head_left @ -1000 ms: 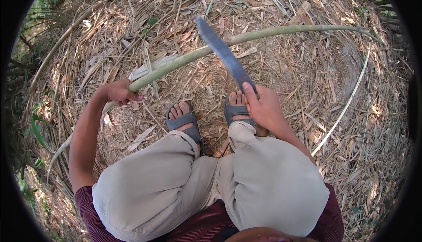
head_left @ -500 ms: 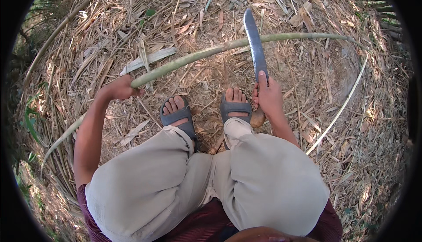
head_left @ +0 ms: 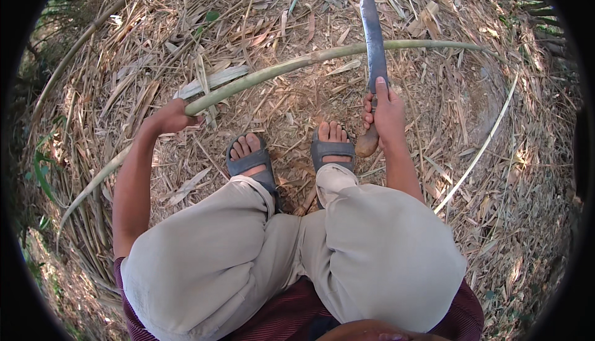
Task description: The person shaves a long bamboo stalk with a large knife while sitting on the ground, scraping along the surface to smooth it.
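My left hand (head_left: 171, 116) is wrapped round a long green bamboo pole (head_left: 269, 77). From my fist the pole runs up to the right across the ground in front of my feet, and its thinner end reaches the far right. Behind the fist a pale length continues down to the left past my forearm. My right hand (head_left: 389, 116) grips a machete (head_left: 374, 40) by its wooden handle, the thumb along the base of the blade. The dark blade points away from me and overlaps the pole in view; whether they touch, I cannot tell.
Dry leaves and bamboo litter (head_left: 297, 25) cover the ground. A thin pale strip (head_left: 483, 146) lies on the right, and several stalks (head_left: 87, 235) lie along the left. My sandalled feet (head_left: 253, 161) stand close below the pole.
My right hand has moved the machete a little farther away and to the right. The pole has shifted slightly away from me, and my left hand is slightly farther off too.
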Tool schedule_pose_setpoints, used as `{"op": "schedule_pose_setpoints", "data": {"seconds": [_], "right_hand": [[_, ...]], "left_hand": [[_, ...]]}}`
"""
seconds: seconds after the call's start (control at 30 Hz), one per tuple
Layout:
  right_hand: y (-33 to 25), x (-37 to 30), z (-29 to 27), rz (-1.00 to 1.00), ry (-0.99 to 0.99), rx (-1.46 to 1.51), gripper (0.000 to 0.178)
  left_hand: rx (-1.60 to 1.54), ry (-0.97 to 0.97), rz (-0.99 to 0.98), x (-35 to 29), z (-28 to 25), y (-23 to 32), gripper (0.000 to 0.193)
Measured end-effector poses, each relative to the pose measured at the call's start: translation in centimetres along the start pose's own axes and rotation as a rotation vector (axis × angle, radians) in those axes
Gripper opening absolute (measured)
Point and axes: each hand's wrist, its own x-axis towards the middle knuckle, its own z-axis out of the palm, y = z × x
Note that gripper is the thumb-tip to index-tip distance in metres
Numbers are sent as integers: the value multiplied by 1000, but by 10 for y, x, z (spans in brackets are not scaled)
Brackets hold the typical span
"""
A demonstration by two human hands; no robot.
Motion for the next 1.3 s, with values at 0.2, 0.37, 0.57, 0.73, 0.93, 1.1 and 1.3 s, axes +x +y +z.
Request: {"op": "schedule_pose_setpoints", "data": {"seconds": [0.2, 0.37, 0.57, 0.73, 0.93, 1.1, 1.3], "right_hand": [[24, -15, 22, 44, -192, -421, 46], [49, -5, 13, 81, -97, -160, 49], [43, -19, 29, 144, -312, -315, 48], [49, -14, 28, 13, -211, -307, 48], [43, -21, 32, 88, -242, -433, 50], [58, -9, 27, 8, -201, -373, 50], [62, 20, 15, 37, -5, -194, 49]], "left_hand": [[12, 29, 38, 14, 7, -13, 39], [63, -22, 33, 16, 14, -24, 40], [61, -32, 14, 19, 11, -15, 47], [52, -40, -4, 13, 2, -6, 46], [56, 2, 59, 25, 19, -26, 46], [63, 38, 37, 22, 10, -18, 44], [215, 295, 9, 17, 33, -15, 35]]}}
